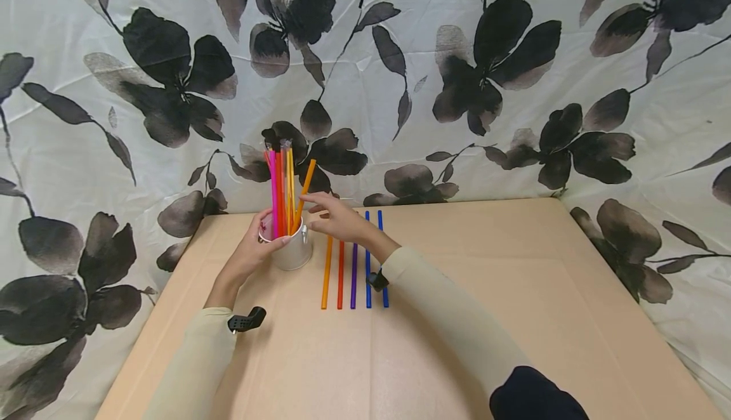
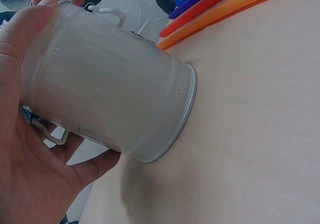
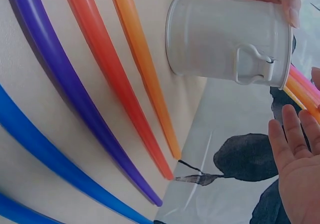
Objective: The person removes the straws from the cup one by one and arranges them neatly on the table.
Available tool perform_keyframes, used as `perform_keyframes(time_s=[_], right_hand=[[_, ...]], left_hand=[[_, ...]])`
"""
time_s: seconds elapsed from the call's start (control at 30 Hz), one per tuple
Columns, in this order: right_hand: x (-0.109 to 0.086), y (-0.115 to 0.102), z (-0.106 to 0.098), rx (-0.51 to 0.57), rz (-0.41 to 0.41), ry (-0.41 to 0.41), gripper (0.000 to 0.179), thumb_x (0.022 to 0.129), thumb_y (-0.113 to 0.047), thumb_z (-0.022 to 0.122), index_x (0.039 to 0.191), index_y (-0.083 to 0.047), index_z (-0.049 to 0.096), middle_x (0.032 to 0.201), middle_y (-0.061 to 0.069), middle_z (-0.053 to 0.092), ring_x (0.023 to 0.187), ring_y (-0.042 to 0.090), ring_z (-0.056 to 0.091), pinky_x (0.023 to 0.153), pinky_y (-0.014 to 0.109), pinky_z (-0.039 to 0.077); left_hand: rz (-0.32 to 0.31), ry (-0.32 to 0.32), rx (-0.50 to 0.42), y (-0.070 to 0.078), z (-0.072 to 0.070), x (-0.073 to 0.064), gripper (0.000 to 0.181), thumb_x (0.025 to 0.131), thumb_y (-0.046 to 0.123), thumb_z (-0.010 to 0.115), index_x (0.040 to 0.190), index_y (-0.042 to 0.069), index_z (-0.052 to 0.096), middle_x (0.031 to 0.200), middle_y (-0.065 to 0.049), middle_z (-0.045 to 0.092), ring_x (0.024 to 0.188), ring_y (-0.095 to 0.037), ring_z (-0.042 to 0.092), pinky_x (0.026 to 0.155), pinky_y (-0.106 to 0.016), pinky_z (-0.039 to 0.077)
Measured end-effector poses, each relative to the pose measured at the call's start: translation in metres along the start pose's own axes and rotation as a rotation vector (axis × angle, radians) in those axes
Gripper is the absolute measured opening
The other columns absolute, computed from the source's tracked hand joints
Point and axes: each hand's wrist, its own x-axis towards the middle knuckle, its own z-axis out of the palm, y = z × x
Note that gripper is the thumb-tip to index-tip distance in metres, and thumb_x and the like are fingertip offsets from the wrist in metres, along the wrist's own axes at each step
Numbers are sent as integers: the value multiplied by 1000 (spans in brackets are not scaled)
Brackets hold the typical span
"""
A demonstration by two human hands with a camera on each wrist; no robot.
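A small white metal bucket (image 1: 293, 254) with side handles stands at the back left of the table, holding upright pink, red, orange and yellow straws (image 1: 281, 191). Curled about its left side and rim, my left hand (image 1: 258, 242) grips it; the left wrist view shows the thumb near the rim and fingers behind. My right hand (image 1: 337, 218) is at the bucket's right side, thumb and forefinger pinching a leaning orange straw (image 1: 305, 188) whose lower end is inside. In the right wrist view its other fingers (image 3: 297, 139) are spread, and the pinch is partly cut off.
Right of the bucket, an orange straw (image 1: 327, 274), a red straw (image 1: 340, 277), a purple straw (image 1: 353, 277) and two blue straws (image 1: 368, 239) lie side by side on the light wooden table (image 1: 485, 268). My right forearm crosses over the blue ones. A floral cloth (image 1: 400, 122) hangs behind.
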Motion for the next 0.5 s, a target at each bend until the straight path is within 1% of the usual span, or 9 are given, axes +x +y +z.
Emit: perform_keyframes(time_s=[0.1,0.17,0.33,0.5], right_hand=[[-1,-1,-4,-2,-22,10,61,99,-11,64,156,-15,41,155,7,41,135,26,53,115,46,42],[-2,-2,-7,-12,-27,19,61,99,-12,64,156,-18,42,154,4,42,134,23,54,114,42,43],[-5,-4,-16,-22,-53,53,60,99,-13,66,154,-25,44,152,0,45,132,19,55,112,39,45],[-7,-5,-24,15,-122,90,58,99,-8,65,153,-18,46,150,1,47,130,21,56,110,36,48]], left_hand=[[3,3,3,1,1,0,89,95,24,72,161,17,12,166,-18,18,154,-41,12,119,-69,16],[-1,8,7,2,2,0,89,95,24,72,161,17,12,165,-19,18,154,-41,13,119,-69,16],[-12,15,7,3,3,0,91,95,25,72,161,17,11,165,-19,18,154,-41,13,119,-69,17],[-16,21,-8,3,5,0,90,95,23,72,161,16,11,166,-18,19,154,-40,13,120,-68,17]])
